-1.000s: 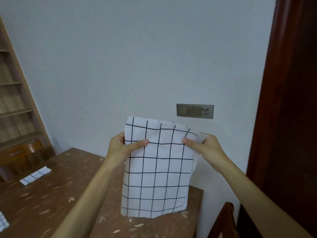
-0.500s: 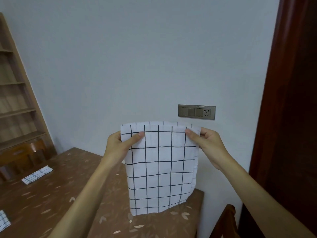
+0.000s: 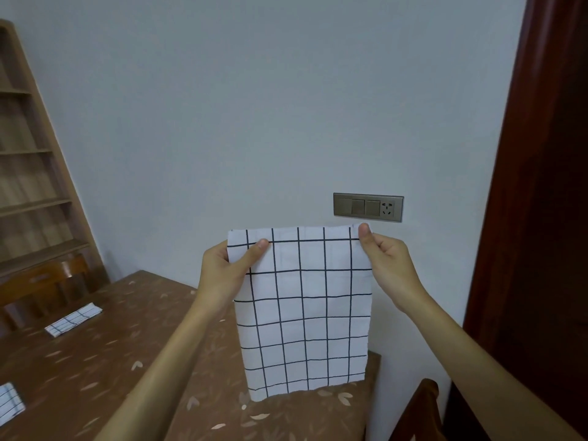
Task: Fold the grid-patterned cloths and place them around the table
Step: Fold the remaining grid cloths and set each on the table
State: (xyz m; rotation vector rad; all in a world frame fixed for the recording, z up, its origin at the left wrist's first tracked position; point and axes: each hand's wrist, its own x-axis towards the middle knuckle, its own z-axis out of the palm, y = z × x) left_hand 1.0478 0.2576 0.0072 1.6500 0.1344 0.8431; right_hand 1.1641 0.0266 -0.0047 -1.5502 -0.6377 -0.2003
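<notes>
A white cloth with a black grid [image 3: 305, 313] hangs flat in the air above the far right part of the table [image 3: 105, 370]. My left hand [image 3: 224, 272] pinches its top left corner, thumb in front. Its top right corner is pinched by my right hand [image 3: 386, 265]. The cloth's lower edge hangs near the tabletop. A folded grid cloth [image 3: 73, 319] lies at the table's far left side. Another folded grid cloth [image 3: 9, 404] shows at the left frame edge.
The table carries a brown leaf-print cover and stands against a pale wall with a switch panel [image 3: 368, 207]. A wooden chair [image 3: 41, 281] and bookshelf [image 3: 28, 154] stand at the left. Another chair back [image 3: 423, 412] is lower right, beside a dark wooden door frame [image 3: 541, 186].
My hands have moved apart and pulled the cloth's top edge straight and taut. The cloth now hangs flatter and a little further right.
</notes>
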